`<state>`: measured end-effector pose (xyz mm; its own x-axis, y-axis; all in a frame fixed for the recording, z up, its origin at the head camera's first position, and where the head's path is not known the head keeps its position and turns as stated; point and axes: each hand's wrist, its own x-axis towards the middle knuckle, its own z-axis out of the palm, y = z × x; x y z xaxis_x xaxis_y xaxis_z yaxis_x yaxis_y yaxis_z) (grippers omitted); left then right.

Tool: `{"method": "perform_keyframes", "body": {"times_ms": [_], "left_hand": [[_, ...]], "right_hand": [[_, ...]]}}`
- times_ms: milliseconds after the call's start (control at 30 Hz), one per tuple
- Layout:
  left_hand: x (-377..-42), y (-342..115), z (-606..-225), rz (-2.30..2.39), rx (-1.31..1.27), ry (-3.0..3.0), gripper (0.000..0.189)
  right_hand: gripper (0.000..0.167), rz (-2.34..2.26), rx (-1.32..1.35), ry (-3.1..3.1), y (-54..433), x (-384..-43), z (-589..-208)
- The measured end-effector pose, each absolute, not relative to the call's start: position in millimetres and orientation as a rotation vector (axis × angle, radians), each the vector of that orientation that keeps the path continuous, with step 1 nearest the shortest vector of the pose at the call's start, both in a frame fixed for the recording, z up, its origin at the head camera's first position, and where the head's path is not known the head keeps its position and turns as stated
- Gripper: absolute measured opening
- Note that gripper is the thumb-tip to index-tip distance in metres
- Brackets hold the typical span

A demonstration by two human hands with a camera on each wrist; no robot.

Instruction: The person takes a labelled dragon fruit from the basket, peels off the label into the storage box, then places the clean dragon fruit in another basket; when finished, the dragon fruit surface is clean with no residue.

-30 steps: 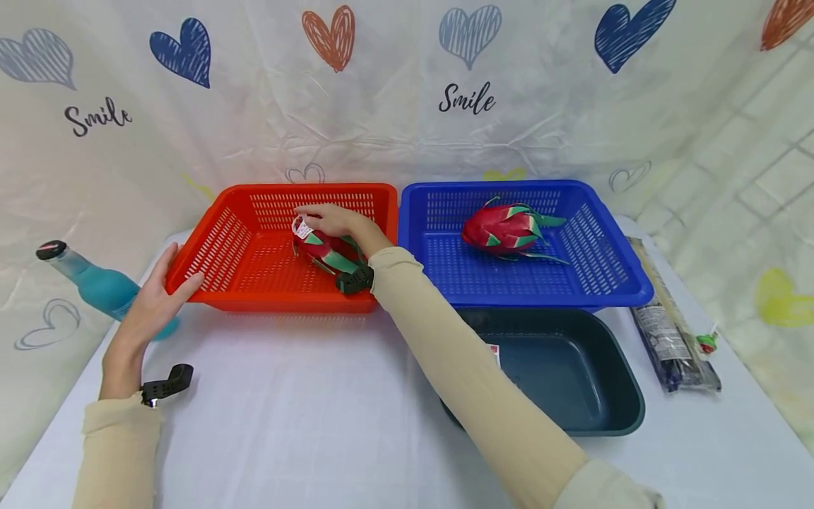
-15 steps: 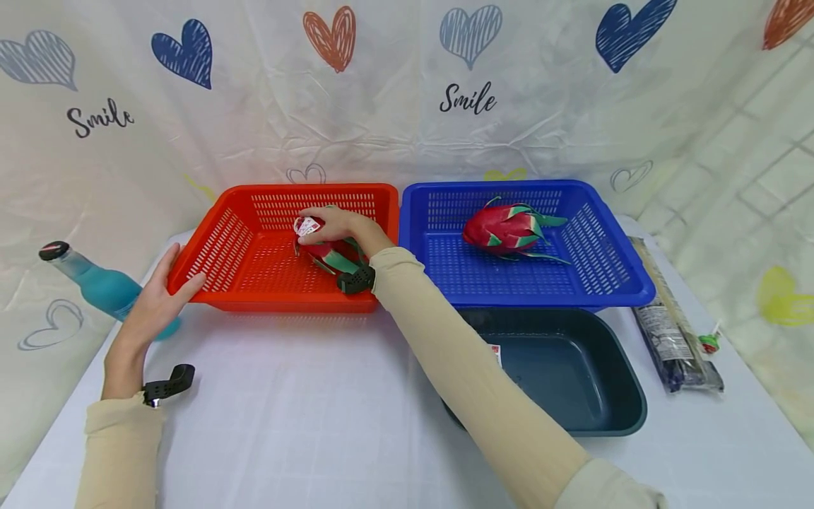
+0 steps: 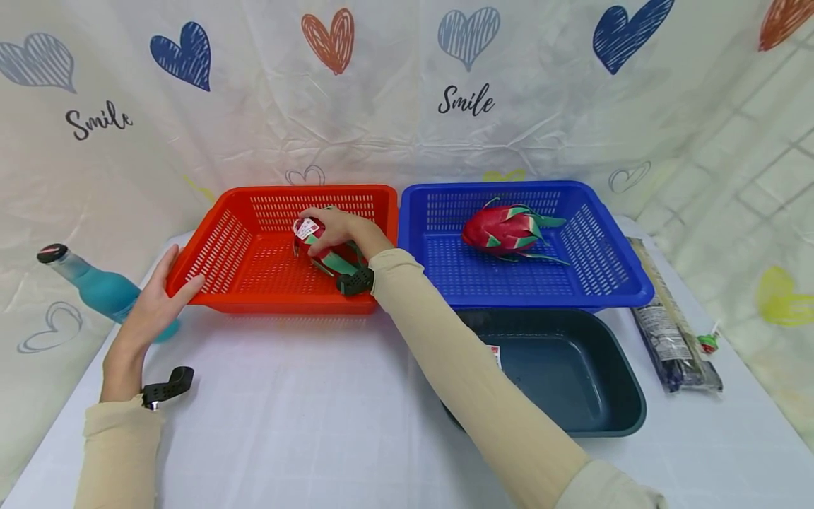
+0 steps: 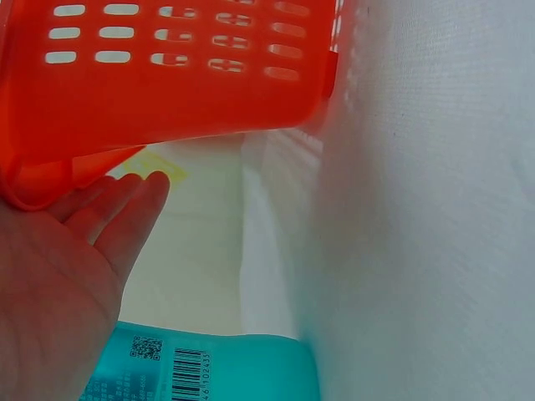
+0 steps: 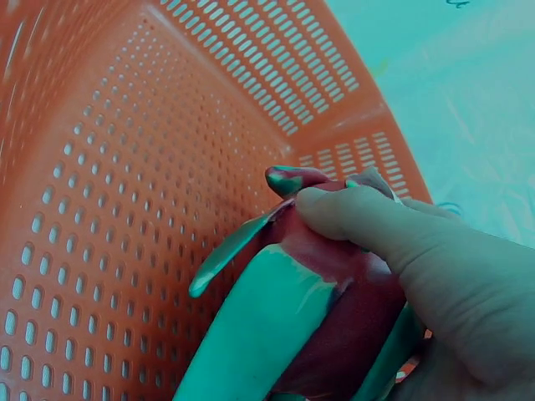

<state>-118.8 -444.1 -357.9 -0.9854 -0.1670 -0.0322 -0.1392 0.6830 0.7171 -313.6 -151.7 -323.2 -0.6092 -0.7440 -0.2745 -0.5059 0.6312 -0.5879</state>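
Fingers of the right hand [image 3: 337,227] are wrapped over the near dragon fruit [image 3: 338,262], thumb pressed on its skin; far fingertips hidden behind it. Fruit sits inside the red basket [image 3: 286,304], right half, label sticker [image 3: 308,227] at its upper-left end, leaves toward the wrist. Can't tell if it's off the basket floor. Diff vs 1 s ago: thumb wasn't showing in the head view then, now it lies across the fruit below the sticker; also a bit lower than 0.5 s ago. Fruit itself has barely moved, sticker has turned slightly. Left hand [image 3: 155,300] unchanged: fingers straight, no clench, touching the red basket's left front corner, thumb at the rim. Blue bottle [image 3: 104,290] leans just beside that hand, same spot. Second dragon fruit [image 3: 499,230] no change, in the blue basket [image 3: 509,283]. Dark tub [image 3: 566,382] and dark packet [image 3: 664,339] on the table [image 3: 273,424], also static.
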Motion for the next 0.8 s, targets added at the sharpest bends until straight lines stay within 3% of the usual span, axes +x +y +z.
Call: {"method": "perform_keyframes", "body": {"times_ms": [400, 800], "left_hand": [[-118.2, -445.6, -360.6, -1.253, 0.188, -2.784, 0.085], [-116.4, -443.1, -360.4, -1.218, 0.202, -2.811, 0.081]], "right_hand": [[0.068, -0.761, -1.184, 2.269, -154.9, -315.5, -325.0], [0.069, -1.025, -1.197, 2.151, -155.6, -315.6, -311.9]]}}
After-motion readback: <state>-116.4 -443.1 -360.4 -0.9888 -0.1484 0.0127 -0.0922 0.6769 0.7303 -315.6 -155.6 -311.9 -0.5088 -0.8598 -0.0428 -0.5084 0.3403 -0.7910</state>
